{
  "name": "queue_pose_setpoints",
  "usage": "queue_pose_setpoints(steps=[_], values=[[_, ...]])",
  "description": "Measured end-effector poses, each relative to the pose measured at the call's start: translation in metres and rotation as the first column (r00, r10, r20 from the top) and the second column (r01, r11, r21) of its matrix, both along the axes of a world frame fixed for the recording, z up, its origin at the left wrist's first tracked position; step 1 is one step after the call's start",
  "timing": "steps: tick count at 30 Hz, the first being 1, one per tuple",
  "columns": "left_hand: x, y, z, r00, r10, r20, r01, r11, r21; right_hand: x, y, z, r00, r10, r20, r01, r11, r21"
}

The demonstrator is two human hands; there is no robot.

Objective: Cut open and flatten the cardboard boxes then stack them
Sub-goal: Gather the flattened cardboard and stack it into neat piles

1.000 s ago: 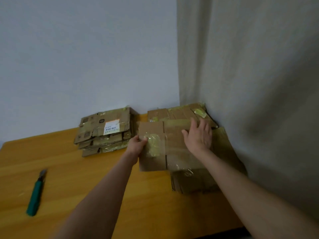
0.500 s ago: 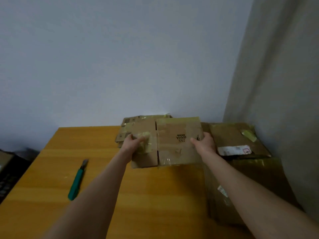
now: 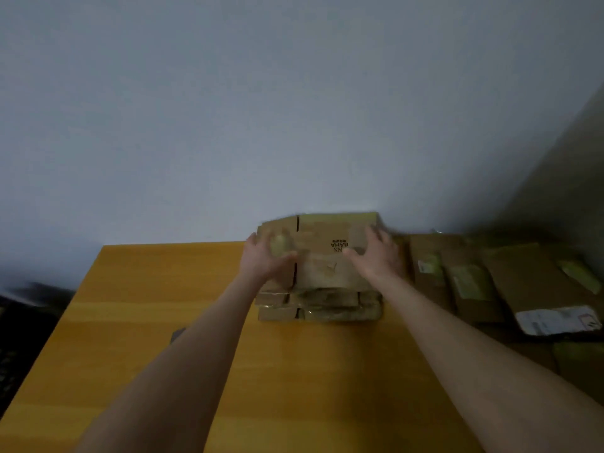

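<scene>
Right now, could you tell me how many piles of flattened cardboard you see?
2: one stack under the left hand and right hand, one looser pile to its right. More may be hidden.

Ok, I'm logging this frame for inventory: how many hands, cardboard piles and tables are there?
Hands: 2, the left hand and right hand
Cardboard piles: 2, the stack under the hands and the pile to its right
Tables: 1, the table
Total: 5

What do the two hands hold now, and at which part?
The flattened box on the stack: the left hand grips its left flap, the right hand lies on its right side; blur hides whether it grips.
</scene>
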State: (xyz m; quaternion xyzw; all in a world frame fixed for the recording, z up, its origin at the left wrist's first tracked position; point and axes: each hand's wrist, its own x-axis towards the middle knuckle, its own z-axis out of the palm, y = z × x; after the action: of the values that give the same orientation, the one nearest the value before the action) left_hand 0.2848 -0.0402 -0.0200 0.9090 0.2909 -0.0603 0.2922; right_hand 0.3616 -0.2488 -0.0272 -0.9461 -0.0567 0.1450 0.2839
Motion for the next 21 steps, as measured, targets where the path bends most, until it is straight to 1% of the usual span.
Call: queue_pose_setpoints(steps=[1,2,3,4,6,8,10,14,19,21], values=[[0.000,-0.002,-0.005,0.990,-0.133,-0.047,0.136,0.989,0.061,-0.002,0.004,-0.004,0.988,0.156,0.010,-0.154,0.982,-0.110],[-0.001,-0.007,-0.009,0.955,-0.272,-0.117,0.286,0.950,0.127,-0.006,0.008,-0.009,0.953,0.304,-0.002,-0.298,0.932,-0.207],[-0.001,-0.011,-0.015,0.896,-0.394,-0.203,0.430,0.885,0.181,-0.010,0.012,-0.014,0.906,0.422,-0.027,-0.411,0.863,-0.295],[-0.001,-0.016,-0.019,0.831,-0.478,-0.284,0.541,0.814,0.213,-0.013,0.015,-0.019,0.864,0.501,-0.058,-0.485,0.794,-0.367],[-0.001,-0.024,-0.030,0.738,-0.545,-0.398,0.657,0.713,0.243,-0.017,0.019,-0.030,0.816,0.567,-0.112,-0.546,0.695,-0.468],[-0.002,-0.027,-0.041,0.706,-0.539,-0.459,0.687,0.679,0.259,-0.019,0.024,-0.040,0.803,0.579,-0.145,-0.557,0.639,-0.531],[0.000,-0.028,-0.050,0.712,-0.520,-0.472,0.675,0.693,0.256,-0.016,0.027,-0.047,0.809,0.566,-0.158,-0.543,0.617,-0.569],[0.012,-0.024,-0.055,0.728,-0.496,-0.473,0.641,0.737,0.214,-0.006,0.034,-0.056,0.825,0.532,-0.189,-0.530,0.615,-0.584],[0.015,-0.023,-0.052,0.698,-0.500,-0.513,0.657,0.732,0.180,-0.005,0.034,-0.055,0.814,0.544,-0.205,-0.555,0.622,-0.553],[0.016,-0.024,-0.046,0.697,-0.494,-0.520,0.646,0.747,0.156,-0.005,0.030,-0.047,0.809,0.554,-0.195,-0.564,0.641,-0.521]])
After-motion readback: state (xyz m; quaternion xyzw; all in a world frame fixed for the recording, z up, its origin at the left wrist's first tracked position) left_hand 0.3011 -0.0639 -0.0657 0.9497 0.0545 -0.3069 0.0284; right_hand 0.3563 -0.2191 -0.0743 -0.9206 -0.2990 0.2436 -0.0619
